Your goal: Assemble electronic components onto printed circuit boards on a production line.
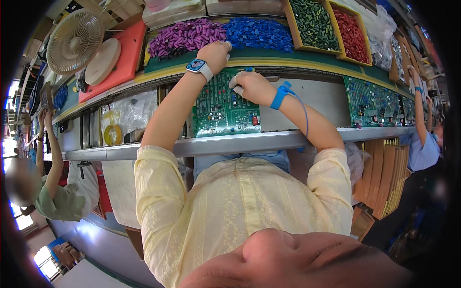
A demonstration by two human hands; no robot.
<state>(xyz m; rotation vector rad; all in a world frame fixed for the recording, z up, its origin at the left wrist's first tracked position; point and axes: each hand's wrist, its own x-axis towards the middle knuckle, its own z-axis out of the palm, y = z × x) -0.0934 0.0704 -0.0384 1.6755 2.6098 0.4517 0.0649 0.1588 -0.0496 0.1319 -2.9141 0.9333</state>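
Observation:
A green circuit board (225, 115) dotted with small components lies on the rail line in front of me. My left hand (214, 55), with a watch on its wrist, reaches past the board's far edge to where purple parts (185, 36) meet blue parts (259, 32). Its fingers are curled; whatever they hold is hidden. Over the board's upper right is my right hand (254, 88), wearing a blue wrist strap (282, 96) with a cord. Pale covers show on its fingertips, which are drawn together close to the board; anything between them is too small to make out.
Yellow-edged boxes hold green parts (313, 24) and red parts (352, 36). More populated boards (377, 103) sit on the line at right. At left are a fan (76, 42), a red panel (117, 62) and a yellow tape roll (113, 135). Other people work at both sides.

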